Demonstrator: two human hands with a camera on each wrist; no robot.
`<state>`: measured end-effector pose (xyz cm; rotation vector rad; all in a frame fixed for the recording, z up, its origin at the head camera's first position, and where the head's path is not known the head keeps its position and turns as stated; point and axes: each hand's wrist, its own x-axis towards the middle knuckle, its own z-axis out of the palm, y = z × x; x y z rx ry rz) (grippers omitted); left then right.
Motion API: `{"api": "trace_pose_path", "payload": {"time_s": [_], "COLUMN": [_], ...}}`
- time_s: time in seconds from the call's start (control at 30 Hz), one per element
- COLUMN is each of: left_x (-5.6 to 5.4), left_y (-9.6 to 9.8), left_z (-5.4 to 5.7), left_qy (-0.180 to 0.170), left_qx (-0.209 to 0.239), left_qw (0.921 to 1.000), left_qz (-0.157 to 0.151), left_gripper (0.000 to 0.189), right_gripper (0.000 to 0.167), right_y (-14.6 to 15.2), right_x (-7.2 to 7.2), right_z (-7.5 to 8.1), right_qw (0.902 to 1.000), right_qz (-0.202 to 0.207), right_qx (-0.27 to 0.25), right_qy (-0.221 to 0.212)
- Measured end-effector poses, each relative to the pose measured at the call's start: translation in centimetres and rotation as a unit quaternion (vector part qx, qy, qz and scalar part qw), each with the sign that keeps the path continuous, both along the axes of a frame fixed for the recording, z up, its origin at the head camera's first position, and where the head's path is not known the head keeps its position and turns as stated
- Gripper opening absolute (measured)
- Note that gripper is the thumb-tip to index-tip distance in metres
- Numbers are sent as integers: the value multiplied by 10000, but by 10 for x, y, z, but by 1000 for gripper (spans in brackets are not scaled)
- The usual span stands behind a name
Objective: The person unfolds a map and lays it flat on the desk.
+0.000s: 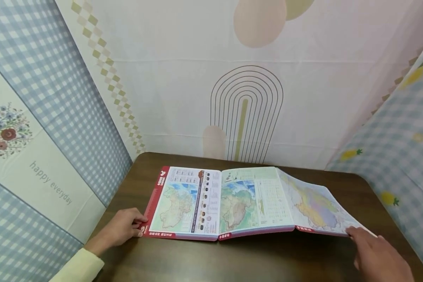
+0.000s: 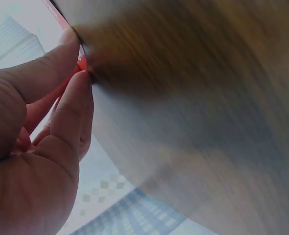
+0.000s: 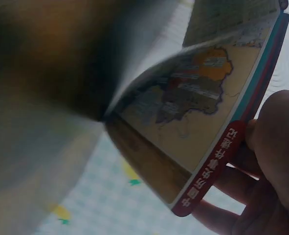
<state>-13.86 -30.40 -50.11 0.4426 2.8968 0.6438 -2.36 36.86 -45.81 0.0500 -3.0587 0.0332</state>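
A fold-out map booklet (image 1: 237,207) lies across the brown table in the head view, its panels spread from left to right. Its left panel has a red border and a map; the right-hand panel (image 1: 317,207) slopes and carries a coloured map. At the lower left corner, my left hand (image 1: 125,225) pinches the red edge (image 2: 82,62) between thumb and fingers, as the left wrist view shows. My right hand (image 1: 378,252) grips the outer right corner. In the right wrist view, its fingers hold a panel (image 3: 198,112) with a red label strip; some fingertips are hidden behind it.
The dark wooden table (image 1: 183,262) has rounded far corners. Behind it hangs a pale patterned cloth (image 1: 169,98). A blue checked cloth (image 1: 53,78) drapes on the left, and another cloth with pineapples (image 1: 405,129) on the right.
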Motion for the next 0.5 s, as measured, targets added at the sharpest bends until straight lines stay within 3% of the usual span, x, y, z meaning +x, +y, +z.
{"api": "trace_pose_path", "payload": {"time_s": [0.23, 0.5], "left_x": [-7, -5], "left_y": [-15, -20], "left_z": [4, 6], "left_qy": [227, 367], "left_qx": [-284, -583], "left_qw": [9993, 9973], "left_qz": [38, 263], "left_gripper": [33, 32], "right_gripper": [64, 96], "right_y": [18, 8], "right_x": [3, 8], "right_z": [-40, -57], "right_qw": [9941, 9912], "right_qz": [265, 668], "right_qx": [127, 456], "right_qy": [-1042, -1050]}}
